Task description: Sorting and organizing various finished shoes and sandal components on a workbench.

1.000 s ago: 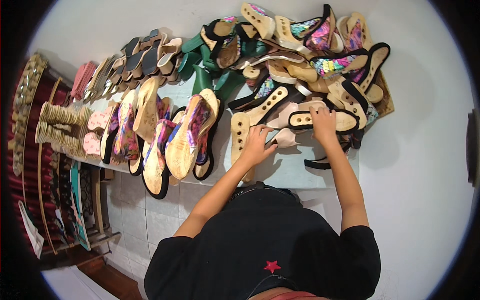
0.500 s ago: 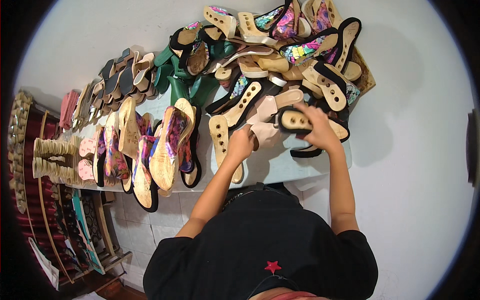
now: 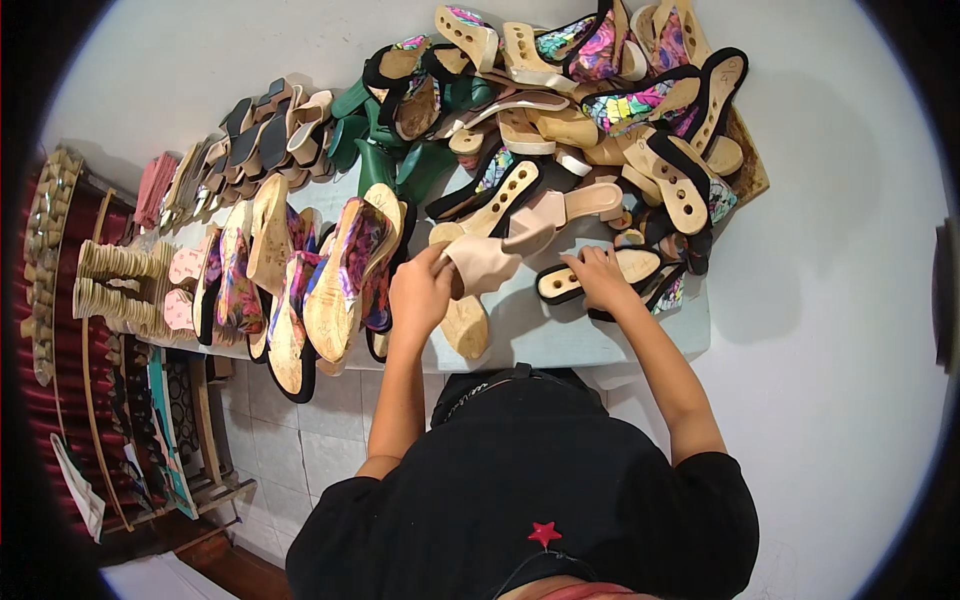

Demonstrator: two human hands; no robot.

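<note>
Lifted since the earlier frame, the beige strap point(image 3: 487, 262) is pinched in the closed left hand point(image 3: 418, 297) above the table point(image 3: 560, 340), while the right hand point(image 3: 600, 278) presses flat, fingers spread, on a black-edged sole point(image 3: 590, 280) beside it, best kept steady.

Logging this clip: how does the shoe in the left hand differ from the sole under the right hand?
The beige shoe in the left hand is lifted and has a soft strap; the black-edged sole under the right hand lies flat on the table, with no strap visible. The shoe is all beige; the sole is black-rimmed. Both have tan footbeds.
</note>
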